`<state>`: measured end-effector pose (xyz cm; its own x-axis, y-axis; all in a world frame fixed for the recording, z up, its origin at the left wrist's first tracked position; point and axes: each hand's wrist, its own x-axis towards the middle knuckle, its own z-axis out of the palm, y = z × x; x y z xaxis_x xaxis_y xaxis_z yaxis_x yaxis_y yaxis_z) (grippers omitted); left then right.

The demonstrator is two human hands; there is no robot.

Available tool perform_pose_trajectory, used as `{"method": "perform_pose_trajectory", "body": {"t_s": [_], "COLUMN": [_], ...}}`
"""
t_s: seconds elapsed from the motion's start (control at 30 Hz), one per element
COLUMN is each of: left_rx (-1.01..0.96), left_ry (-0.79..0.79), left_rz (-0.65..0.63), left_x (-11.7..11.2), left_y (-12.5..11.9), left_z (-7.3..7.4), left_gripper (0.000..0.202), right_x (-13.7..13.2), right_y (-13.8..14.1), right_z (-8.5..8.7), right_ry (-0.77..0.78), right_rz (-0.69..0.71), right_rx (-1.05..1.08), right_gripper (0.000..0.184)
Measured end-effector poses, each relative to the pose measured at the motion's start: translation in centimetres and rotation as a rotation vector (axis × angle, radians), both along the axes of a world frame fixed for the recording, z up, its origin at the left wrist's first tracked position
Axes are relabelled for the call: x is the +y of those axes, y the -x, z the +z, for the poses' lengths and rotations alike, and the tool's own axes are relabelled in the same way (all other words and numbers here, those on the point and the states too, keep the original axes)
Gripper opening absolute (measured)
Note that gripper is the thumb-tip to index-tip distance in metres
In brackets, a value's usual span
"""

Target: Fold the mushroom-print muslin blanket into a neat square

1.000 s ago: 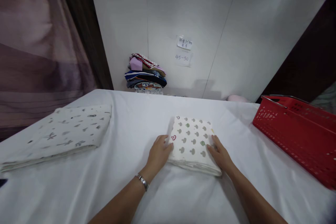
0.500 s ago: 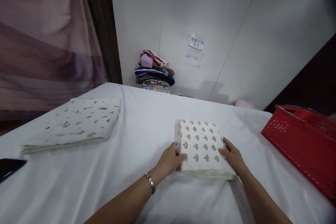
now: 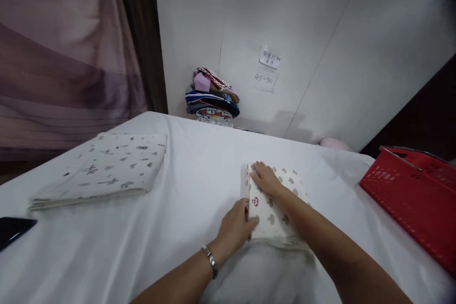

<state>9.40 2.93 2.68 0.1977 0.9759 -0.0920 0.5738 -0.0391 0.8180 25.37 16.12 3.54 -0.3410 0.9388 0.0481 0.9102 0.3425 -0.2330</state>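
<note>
A folded cream cloth (image 3: 262, 227) with grey, mushroom-like prints and a red mushroom lies on the white-covered table. At its near left edge is my left hand (image 3: 237, 223), thumb on top and fingers along the side, gripping the edge. My right hand (image 3: 267, 178) reaches across the cloth and rests on its far left corner, fingers stretched out flat. My right forearm hides much of the cloth's right side. A silver bracelet (image 3: 211, 262) circles my left wrist.
To the left lies another folded white cloth (image 3: 117, 161) with small prints, and a dark phone (image 3: 14, 230). A red plastic basket (image 3: 413, 199) stands at the right. Beyond the far edge are stacked folded clothes (image 3: 213, 97) and paper signs (image 3: 267, 69) on the wall.
My right hand has moved from the cloth's right edge across to its far left corner. My left hand stays at the left edge, slightly nearer to me.
</note>
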Motion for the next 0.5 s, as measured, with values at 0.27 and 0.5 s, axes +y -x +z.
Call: {"method": "perform_pose_trajectory", "body": {"t_s": [0.27, 0.5], "left_rx": [0.048, 0.065], "left_ry": [-0.011, -0.022], "left_rz": [-0.012, -0.007], "left_x": [0.2, 0.1], "left_y": [-0.1, 0.0], "left_z": [0.0, 0.1], "left_gripper": [0.043, 0.043], "right_x": [1.4, 1.3], "right_y": [1.1, 1.1], "right_z": [-1.8, -0.7], "right_ry": [-0.016, 0.061], "right_rz": [0.010, 0.006], "right_rx": [-0.087, -0.072], "right_gripper": [0.057, 0.057]}}
